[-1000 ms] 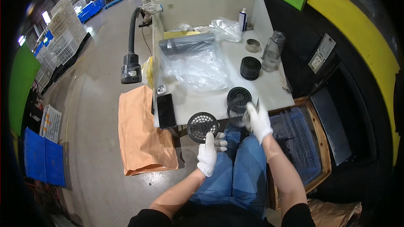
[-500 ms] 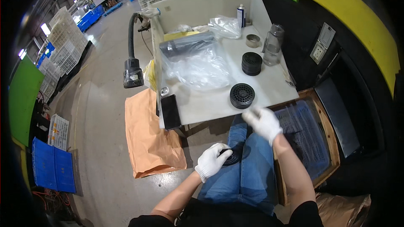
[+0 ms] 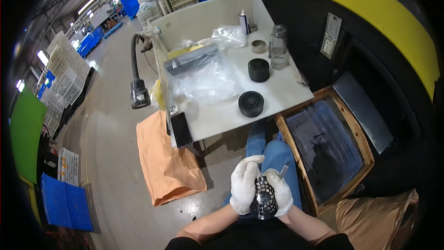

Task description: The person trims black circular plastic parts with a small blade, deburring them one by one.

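Close to my body, over my lap, both gloved hands are at a black openwork plastic piece with rows of slots. My left hand is closed around its left side. My right hand is curled against its right side, with a short silver rod-like tool sticking up from the grip; the working end is hidden. In front, near the table's front edge, is a stack of black round grilles. A second stack of black round pieces stands behind it.
The white table holds clear plastic bags, a phone, a tape roll, a water bottle and a spray can. A wooden-framed bin with a blue basket is at right; a paper sack at left.
My right hand has come back from the table's edge to my lap, now with a silver tool. My left hand has raised and tilted the black piece. The view has shifted right.
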Motion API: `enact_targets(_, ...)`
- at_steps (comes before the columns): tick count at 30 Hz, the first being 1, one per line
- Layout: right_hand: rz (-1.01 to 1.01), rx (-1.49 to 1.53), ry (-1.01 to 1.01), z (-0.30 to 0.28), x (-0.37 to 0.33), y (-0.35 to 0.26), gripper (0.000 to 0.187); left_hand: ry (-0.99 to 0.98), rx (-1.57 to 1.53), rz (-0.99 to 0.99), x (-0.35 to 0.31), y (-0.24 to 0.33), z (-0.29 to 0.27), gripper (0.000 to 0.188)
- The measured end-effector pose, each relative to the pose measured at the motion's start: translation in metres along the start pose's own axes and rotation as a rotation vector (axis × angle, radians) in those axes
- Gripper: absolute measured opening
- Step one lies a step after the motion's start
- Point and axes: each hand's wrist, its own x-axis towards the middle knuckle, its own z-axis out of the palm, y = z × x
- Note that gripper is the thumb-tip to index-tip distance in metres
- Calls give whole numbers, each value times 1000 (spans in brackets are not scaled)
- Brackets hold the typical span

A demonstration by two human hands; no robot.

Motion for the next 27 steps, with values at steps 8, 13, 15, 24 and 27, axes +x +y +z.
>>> enact_targets(8,-385,-1722,2,-18,4,-42,24,-171,366,-56,-2,-27,-16,29)
enact_targets(13,-33,15,61,-23,2,-6,23,-134,201,-43,-5,8,18,29)
enact_targets(15,-217,-232,32,-26,3,-14,24,10,104,70,-3,1,23,29)
enact_targets(24,40,-233,25,-36,11,-25,21,-258,321,-134,11,3,14,28)
enact_targets(27,-135,-91,0,-21,14,-19,21,-68,305,82,15,0,18,27)
